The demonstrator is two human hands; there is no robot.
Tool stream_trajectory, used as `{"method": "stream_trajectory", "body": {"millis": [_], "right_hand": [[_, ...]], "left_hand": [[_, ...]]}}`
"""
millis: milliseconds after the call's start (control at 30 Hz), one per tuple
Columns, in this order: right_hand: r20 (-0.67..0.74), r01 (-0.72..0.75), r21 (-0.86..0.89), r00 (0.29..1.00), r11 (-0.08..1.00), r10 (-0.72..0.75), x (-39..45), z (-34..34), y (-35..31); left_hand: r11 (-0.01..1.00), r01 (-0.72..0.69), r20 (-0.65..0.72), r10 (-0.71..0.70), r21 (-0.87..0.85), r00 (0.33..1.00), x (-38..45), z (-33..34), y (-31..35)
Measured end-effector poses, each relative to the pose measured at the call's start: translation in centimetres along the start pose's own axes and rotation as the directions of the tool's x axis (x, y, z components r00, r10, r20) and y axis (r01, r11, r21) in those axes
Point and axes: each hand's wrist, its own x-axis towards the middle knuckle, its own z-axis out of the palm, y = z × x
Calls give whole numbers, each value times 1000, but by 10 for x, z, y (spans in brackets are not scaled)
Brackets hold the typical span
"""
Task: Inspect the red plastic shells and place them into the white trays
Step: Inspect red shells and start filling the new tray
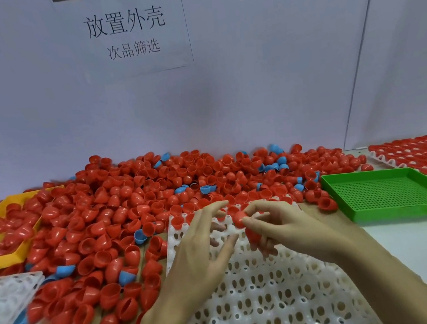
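Nearest the camera, a white tray (276,301) full of holes is lying on the desk (413,243), and both hands are hovering over its far end. Over there the right hand (275,226) is pinching a red shell (238,218) between thumb and forefinger, while a second shell (252,234) is sitting tucked under its curled lower fingers. Just left of it, the left hand (203,248) is reaching toward the pinched shell with fingers spread and relaxed, holding nothing; its fingertips are nearly touching the shell. A few shells are already sitting in the tray's far row (178,220). Beyond and to the left, a big heap of red shells (131,197) mixed with some blue shells (139,236) is spreading across the desk. A green mesh tray (391,194) is lying to the right, a yellow tray (2,234) holding shells to the left, and a filled white tray (419,157) at far right. A paper sign (125,30) is hanging on the wall behind.
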Motion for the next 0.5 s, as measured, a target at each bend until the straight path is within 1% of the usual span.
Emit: {"method": "stream_trajectory", "body": {"millis": [100,167,233,300,400,500], "right_hand": [[44,36,-19,998,999,-35,-8,4,-3],[50,33,9,998,999,-33,-11,6,-2],[26,13,51,1000,999,-14,-13,7,-1],[-8,27,62,1000,998,-27,-13,7,1],[-80,94,3,992,996,-93,-13,8,1],[-130,120,-31,984,992,-123,-13,10,0]], "left_hand": [[989,-146,27,146,19,989,1,3,2],[983,-182,0,182,17,983,1,6,1],[988,-155,-56,155,10,986,1,7,0],[995,-98,-104,96,-12,990,2,5,0],[998,-46,-144,41,-36,989,2,4,0],[999,-33,-141,28,-38,990,2,5,1]]}}
